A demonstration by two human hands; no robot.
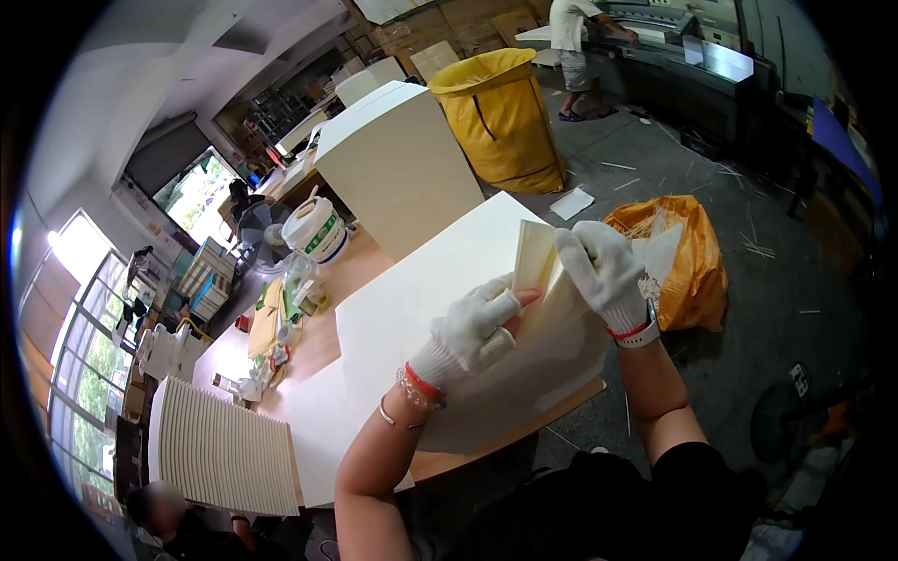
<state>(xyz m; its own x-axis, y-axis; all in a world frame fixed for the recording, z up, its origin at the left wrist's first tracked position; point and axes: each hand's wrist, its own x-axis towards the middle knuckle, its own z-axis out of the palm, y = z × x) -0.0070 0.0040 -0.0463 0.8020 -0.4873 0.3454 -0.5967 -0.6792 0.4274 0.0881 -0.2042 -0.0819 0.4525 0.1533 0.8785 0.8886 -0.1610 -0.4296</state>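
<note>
My left hand [472,329], in a white knit glove with bare fingertips showing, is closed on the left side of a bundle of cream paper sheets [530,251]. The bundle stands up from the table, its upper layers fanned slightly apart. At its right edge is my right hand [601,273], also gloved, with fingers curled in against the sheets; the fingertips are partly hidden. Beneath both hands lies a large stack of white sheets [402,304], reaching almost to the table's near edge.
Left of me stands a ridged stack of cream boards [224,449]. A white bucket [314,230] and a tall white stack [398,168] are farther back. Orange [697,271] and yellow [505,122] sacks stand on the floor. One person works at a machine; another sits lower left.
</note>
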